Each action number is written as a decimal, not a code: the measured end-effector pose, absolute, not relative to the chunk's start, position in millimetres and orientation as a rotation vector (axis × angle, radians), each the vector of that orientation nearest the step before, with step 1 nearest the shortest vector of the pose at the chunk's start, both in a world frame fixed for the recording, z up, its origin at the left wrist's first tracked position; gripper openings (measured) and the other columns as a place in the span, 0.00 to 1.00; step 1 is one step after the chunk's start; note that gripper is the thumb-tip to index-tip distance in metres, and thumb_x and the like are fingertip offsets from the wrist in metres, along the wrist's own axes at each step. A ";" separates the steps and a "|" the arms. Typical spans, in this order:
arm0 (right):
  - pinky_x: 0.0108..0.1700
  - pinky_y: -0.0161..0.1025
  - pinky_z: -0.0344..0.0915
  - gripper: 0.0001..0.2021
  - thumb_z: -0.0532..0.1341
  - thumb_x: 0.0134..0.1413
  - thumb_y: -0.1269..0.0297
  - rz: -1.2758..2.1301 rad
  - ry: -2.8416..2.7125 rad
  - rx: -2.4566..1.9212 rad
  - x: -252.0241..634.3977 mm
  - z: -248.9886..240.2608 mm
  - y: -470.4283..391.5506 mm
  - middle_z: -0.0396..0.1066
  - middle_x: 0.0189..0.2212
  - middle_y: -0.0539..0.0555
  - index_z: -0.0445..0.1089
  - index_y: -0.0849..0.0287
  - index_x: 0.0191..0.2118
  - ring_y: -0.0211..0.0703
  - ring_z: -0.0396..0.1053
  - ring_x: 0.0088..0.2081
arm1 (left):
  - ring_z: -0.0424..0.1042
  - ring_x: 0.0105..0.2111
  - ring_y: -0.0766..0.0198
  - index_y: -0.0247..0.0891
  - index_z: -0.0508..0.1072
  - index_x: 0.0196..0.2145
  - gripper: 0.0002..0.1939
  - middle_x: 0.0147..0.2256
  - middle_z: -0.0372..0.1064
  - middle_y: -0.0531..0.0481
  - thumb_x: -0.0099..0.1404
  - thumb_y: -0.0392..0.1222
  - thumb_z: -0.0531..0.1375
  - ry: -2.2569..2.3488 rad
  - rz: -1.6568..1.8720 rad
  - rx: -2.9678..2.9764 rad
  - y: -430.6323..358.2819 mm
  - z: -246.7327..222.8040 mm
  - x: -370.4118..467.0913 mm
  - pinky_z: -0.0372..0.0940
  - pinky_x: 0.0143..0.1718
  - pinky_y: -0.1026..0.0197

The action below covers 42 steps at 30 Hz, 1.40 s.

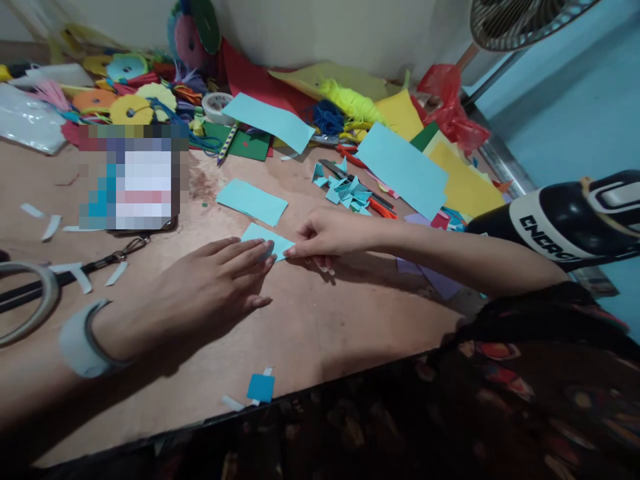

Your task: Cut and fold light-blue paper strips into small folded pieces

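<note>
A small light-blue piece of paper (255,233) lies on the wooden table between my hands. My left hand (225,273) rests flat across its left part, fingers stretched out and the thumb apart. With thumb and curled fingers, my right hand (320,239) pinches the paper's right corner. Just beyond lies a light-blue paper rectangle (253,201), apart from the piece under my hands. Light-blue paper scraps (350,193) are heaped beside scissors with orange handles (383,208), behind my right forearm.
Larger light-blue sheets (405,170) lie at the back right. A black and white bottle (545,223) lies at the right. A tape roll (50,303) and white paper strips (83,280) are at the left. Yarn (350,103) and coloured craft pieces (130,110) line the wall.
</note>
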State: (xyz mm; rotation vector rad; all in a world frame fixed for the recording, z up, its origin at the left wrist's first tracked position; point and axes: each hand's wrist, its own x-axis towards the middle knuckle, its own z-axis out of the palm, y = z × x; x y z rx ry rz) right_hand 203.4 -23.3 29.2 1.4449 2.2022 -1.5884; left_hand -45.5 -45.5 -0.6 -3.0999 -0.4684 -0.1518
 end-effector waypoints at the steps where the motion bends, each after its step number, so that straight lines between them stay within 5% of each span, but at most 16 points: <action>1: 0.24 0.33 0.64 0.18 0.60 0.62 0.57 -1.664 2.126 1.444 198.2 27.4 -18.8 0.71 0.16 0.50 0.68 0.62 0.23 0.35 0.68 0.18 | 0.65 0.60 0.44 0.31 0.71 0.55 0.23 0.59 0.65 0.33 0.73 0.50 0.52 -0.475 -0.139 -3.109 -45.7 -0.5 -45.7 0.62 0.60 0.41; 9: 0.21 0.26 0.59 0.17 0.62 0.62 0.60 -1.767 1.852 1.433 189.2 14.3 -6.6 0.71 0.17 0.48 0.66 0.64 0.24 0.28 0.68 0.17 | 0.64 0.60 0.43 0.31 0.72 0.55 0.23 0.59 0.65 0.32 0.73 0.50 0.52 -0.505 -0.125 -3.168 -45.9 2.8 -45.7 0.62 0.59 0.41; 23: 0.21 0.29 0.51 0.16 0.63 0.60 0.60 -1.749 1.696 1.619 222.9 20.1 -8.9 0.72 0.19 0.49 0.67 0.64 0.24 0.30 0.69 0.20 | 0.67 0.58 0.45 0.34 0.71 0.54 0.22 0.58 0.66 0.35 0.73 0.52 0.51 -0.479 -0.176 -3.135 -43.9 -0.2 -46.9 0.64 0.58 0.42; 29: 0.24 0.33 0.59 0.14 0.61 0.60 0.64 -1.631 1.841 1.713 227.4 32.4 -12.5 0.71 0.19 0.51 0.67 0.62 0.23 0.33 0.68 0.20 | 0.68 0.57 0.47 0.35 0.70 0.55 0.20 0.57 0.67 0.37 0.72 0.48 0.53 -0.408 -0.239 -3.202 -39.0 0.7 -48.7 0.65 0.58 0.45; 34: 0.38 0.37 0.66 0.06 0.61 0.58 0.65 -1.377 2.691 1.557 212.0 25.6 -13.8 0.75 0.35 0.54 0.71 0.61 0.39 0.39 0.71 0.35 | 0.62 0.62 0.46 0.35 0.70 0.56 0.20 0.62 0.61 0.36 0.71 0.46 0.55 -0.276 -0.238 -3.089 -28.1 5.5 -51.3 0.61 0.62 0.45; 39: 0.54 0.45 0.61 0.18 0.63 0.58 0.61 -0.914 3.038 1.172 195.6 7.3 -8.0 0.70 0.51 0.58 0.68 0.59 0.53 0.48 0.65 0.52 | 0.72 0.50 0.53 0.38 0.75 0.46 0.13 0.49 0.74 0.43 0.71 0.35 0.52 -0.174 -0.371 -2.835 -19.0 5.7 -61.5 0.63 0.59 0.48; 42: 0.54 0.46 0.59 0.27 0.66 0.54 0.54 -0.757 3.045 1.159 188.5 4.3 -5.6 0.67 0.53 0.60 0.64 0.57 0.58 0.52 0.62 0.54 | 0.73 0.49 0.56 0.39 0.75 0.45 0.13 0.49 0.75 0.45 0.71 0.33 0.53 -0.223 -0.583 -2.767 -12.4 -0.9 -68.6 0.66 0.55 0.50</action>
